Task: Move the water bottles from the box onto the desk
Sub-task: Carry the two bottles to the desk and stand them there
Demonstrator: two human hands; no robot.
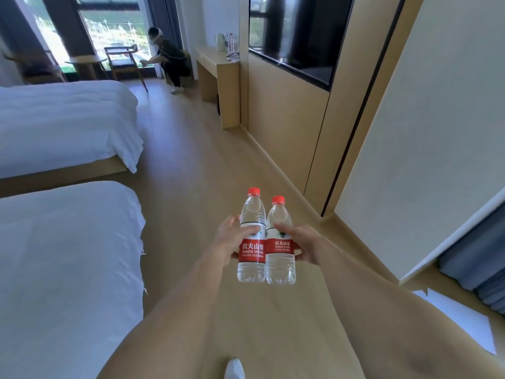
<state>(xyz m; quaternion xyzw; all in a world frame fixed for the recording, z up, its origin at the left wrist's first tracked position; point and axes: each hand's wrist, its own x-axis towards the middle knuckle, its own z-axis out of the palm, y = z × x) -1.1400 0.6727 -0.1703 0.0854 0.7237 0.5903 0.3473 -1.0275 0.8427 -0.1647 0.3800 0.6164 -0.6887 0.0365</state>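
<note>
Two full water bottles are held upright, touching side by side, above the floor. The left bottle (252, 236) is wrapped at its red label by the left hand (232, 242); the right bottle (280, 242) likewise by the right hand (303, 247), fingers curled round. They are judged weighty, smooth and squeezable; label height suits gripping. The desk (216, 64) stands well ahead.

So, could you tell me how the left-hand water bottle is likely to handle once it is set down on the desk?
The left-hand bottle looks full, so probably heavy for its size. Its thin clear walls may give slightly under the left hand. Tall with a narrow base, it could tip if nudged, and it would likely roll if laid down.
</note>
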